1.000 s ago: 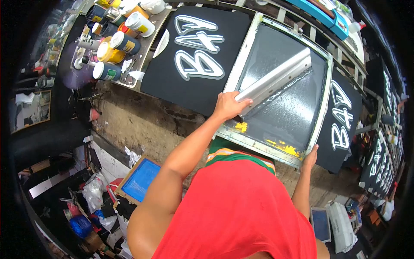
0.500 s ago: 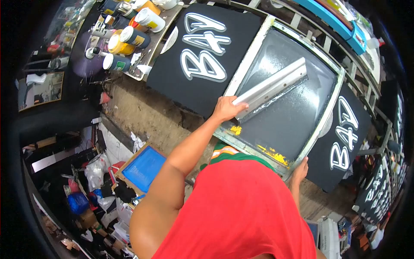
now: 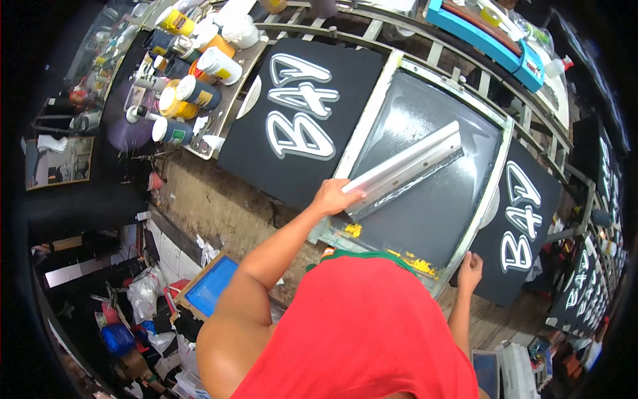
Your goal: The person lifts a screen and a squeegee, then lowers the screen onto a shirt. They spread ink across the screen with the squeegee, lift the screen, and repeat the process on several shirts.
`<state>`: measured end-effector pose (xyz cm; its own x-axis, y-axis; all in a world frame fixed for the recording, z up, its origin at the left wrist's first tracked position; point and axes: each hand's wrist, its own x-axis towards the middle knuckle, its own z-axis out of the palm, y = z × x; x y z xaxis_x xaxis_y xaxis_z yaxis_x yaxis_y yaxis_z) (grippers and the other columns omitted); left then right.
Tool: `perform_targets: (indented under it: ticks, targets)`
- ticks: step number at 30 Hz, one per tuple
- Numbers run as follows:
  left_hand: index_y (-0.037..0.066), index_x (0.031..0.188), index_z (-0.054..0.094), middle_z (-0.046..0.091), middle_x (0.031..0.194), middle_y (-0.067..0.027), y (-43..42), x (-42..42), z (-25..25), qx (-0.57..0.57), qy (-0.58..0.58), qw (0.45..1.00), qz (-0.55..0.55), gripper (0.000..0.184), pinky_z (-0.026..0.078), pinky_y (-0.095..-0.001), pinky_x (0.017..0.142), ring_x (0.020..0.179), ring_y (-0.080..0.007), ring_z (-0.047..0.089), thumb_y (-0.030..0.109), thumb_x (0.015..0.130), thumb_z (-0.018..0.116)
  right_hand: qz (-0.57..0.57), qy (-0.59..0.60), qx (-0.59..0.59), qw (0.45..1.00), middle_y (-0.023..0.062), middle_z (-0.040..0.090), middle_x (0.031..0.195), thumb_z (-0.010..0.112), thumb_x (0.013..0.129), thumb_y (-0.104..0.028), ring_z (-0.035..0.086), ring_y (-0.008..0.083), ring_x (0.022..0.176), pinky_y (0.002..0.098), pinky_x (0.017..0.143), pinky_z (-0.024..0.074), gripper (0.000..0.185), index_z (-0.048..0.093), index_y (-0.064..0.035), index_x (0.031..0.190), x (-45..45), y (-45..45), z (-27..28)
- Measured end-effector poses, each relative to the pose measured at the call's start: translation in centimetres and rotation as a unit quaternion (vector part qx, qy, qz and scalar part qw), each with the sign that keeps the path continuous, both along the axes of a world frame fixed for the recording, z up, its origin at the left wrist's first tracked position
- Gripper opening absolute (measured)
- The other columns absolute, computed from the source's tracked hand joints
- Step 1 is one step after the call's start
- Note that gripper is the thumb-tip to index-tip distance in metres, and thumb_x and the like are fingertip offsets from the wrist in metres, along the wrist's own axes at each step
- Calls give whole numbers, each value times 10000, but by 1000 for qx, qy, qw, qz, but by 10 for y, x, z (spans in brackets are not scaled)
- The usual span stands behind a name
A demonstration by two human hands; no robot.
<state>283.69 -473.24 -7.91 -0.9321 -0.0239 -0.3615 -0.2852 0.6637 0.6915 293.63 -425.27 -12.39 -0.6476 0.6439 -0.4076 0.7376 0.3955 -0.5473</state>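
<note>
My left hand [image 3: 330, 199] is closed round the lower left end of a long metal squeegee [image 3: 405, 166]. The squeegee lies slantwise over the dark mesh of a screen frame [image 3: 373, 110], which has yellow smears [image 3: 413, 263] along its near edge. Just outside the frame's lower right corner is my right hand [image 3: 470, 271], its fingers curled in with nothing visible in them. A black shirt [image 3: 249, 149] with white "BAD" lettering is left of the frame, and a similar black shirt [image 3: 541, 229] is on its right.
Paint tubs [image 3: 219, 65] crowd a side table at the upper left. A blue tray [image 3: 485, 40] sits beyond the slatted rack [image 3: 433, 61]. A blue-meshed screen [image 3: 211, 287] stands low on the left. More printed black shirts [image 3: 578, 292] are at the far right.
My right hand has come off the frame's lower right corner and its fingers have curled. My left hand still holds the squeegee over the screen. The camera view has shifted.
</note>
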Motion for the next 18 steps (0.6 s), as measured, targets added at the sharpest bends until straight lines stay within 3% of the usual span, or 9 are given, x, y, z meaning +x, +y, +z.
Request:
perform_targets:
  ticks: [2,3,4,6,8,13,18]
  targets:
    - [59,1070,771,735,924,-233,-2,-20,26,-14,-68,997,-32,577,537,-451,804,926,-411,710,559,782,768,118,86,42,988,197,694,1145,723,931,-260,663,291,1096,394,966,495,463,618,46,1262,-53,-5,39]
    - [52,1028,768,727,887,-229,1,-25,32,-42,-95,994,-42,572,505,-467,963,949,-417,694,570,784,768,164,127,85,975,197,684,1143,728,912,-211,657,303,1087,403,961,496,447,612,47,1259,-76,-5,53]
    - [52,1028,768,727,887,-229,3,-31,30,-43,-84,994,-48,572,505,-467,963,949,-417,694,570,784,768,205,172,129,955,196,674,1142,734,894,-162,652,314,1078,412,957,496,437,607,47,1257,-99,-5,62]
    - [48,917,750,698,775,-225,5,-35,25,-64,42,992,-96,525,385,-545,1119,944,-439,677,561,806,759,261,196,141,935,216,641,1196,706,889,-140,614,359,1120,437,988,476,429,597,30,1267,-137,-11,88]
    - [65,915,745,675,727,-211,6,-44,31,-51,34,988,-141,493,246,-604,1199,927,-444,670,551,828,745,297,224,158,915,220,634,1193,701,880,-136,589,378,1156,445,1007,463,436,590,21,1271,-163,-18,107]
    - [69,865,723,684,711,-195,10,-48,54,-67,91,977,-182,442,235,-626,1189,864,-419,688,509,839,750,378,267,172,870,214,594,1208,728,816,-72,550,413,1161,468,1024,435,494,560,11,1273,-180,-27,126]
    - [68,910,747,648,659,-193,6,-36,65,-112,119,963,-215,459,252,-620,1180,809,-386,700,520,832,761,383,254,165,872,212,596,1188,734,814,-69,548,417,1150,476,1004,443,480,565,-2,1258,-148,-28,118]
